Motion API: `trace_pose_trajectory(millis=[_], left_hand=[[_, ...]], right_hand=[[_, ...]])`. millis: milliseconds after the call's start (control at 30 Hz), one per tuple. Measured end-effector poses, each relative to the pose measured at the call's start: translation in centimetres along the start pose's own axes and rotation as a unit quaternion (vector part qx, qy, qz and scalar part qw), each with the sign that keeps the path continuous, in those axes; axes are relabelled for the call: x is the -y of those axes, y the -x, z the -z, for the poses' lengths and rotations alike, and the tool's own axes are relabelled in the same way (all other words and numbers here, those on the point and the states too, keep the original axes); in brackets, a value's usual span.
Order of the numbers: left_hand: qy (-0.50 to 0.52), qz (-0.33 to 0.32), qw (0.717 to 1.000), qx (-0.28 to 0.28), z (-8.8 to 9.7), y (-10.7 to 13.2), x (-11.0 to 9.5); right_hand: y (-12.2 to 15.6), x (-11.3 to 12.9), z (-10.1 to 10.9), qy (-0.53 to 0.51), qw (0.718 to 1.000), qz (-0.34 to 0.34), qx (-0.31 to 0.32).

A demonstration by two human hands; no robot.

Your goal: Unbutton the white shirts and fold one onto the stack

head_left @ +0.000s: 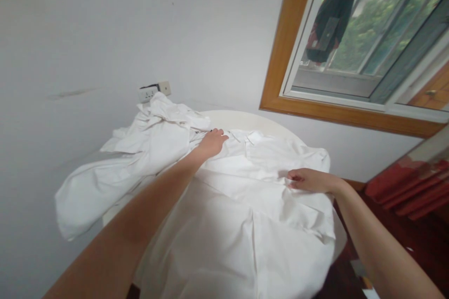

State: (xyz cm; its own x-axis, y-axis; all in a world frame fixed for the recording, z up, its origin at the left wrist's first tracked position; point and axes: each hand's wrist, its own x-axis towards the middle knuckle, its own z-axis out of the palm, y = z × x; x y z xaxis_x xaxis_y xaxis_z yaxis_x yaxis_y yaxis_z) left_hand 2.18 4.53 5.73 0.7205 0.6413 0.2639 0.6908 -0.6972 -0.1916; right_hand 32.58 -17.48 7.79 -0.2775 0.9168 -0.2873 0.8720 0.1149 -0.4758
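A large white garment (pixel 224 233), shirt-like or coat-like, lies spread and wrinkled over a round table, with a seam running down its near part. My left hand (pixel 213 143) rests on its far part, fingers loosely bent and thumb apart, beside a bunched white cloth heap (pixel 154 142) on the left. Whether that heap belongs to the same garment I cannot tell. On the right side, my right hand (pixel 308 180) has its fingers closed in a pinch on a fold of the garment. The fingertips are partly hidden by the fabric.
The pale round tabletop (pixel 242 119) shows along its far rim, close to the wall. A wall socket (pixel 149 94) sits behind the cloth heap. A wood-framed window (pixel 277 98) is at the upper right, and red-and-white curtain fabric (pixel 403 184) hangs at the right.
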Motion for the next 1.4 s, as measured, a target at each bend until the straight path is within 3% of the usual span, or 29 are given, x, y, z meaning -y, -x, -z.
trace_pose_trajectory(millis=[133,333,633,767,933,1167,1300,1400], left_hand=[[-0.005,-0.051,0.998,0.030,-1.3,-1.9,1.4],[-0.065,-0.133,0.988,0.052,0.2,-4.1,1.9],[-0.140,0.015,0.987,0.073,2.6,-7.3,5.4],[-0.134,0.058,0.986,0.076,2.0,-7.1,5.4],[-0.121,0.107,0.983,0.082,0.2,-7.4,3.9],[-0.107,0.139,0.981,0.078,-0.7,-7.5,2.5],[-0.107,0.109,0.985,0.084,-0.8,-7.4,2.9],[-0.025,0.080,0.994,0.075,-0.6,-7.5,3.5]], right_hand=[[0.0,-0.1,-0.2,0.013,1.000,0.001,-0.016],[0.7,-1.0,-0.3,-0.017,0.999,0.007,-0.037],[1.4,-2.7,-0.4,-0.043,0.995,-0.005,-0.084],[0.9,-2.7,-0.6,-0.020,0.996,-0.021,-0.087],[0.1,-2.4,-1.3,0.029,0.993,-0.058,-0.096],[-0.6,-1.8,-2.1,0.097,0.986,-0.050,-0.123],[-0.7,-1.6,-2.1,0.105,0.985,-0.047,-0.127],[-0.7,-1.6,-2.1,0.105,0.986,-0.054,-0.121]])
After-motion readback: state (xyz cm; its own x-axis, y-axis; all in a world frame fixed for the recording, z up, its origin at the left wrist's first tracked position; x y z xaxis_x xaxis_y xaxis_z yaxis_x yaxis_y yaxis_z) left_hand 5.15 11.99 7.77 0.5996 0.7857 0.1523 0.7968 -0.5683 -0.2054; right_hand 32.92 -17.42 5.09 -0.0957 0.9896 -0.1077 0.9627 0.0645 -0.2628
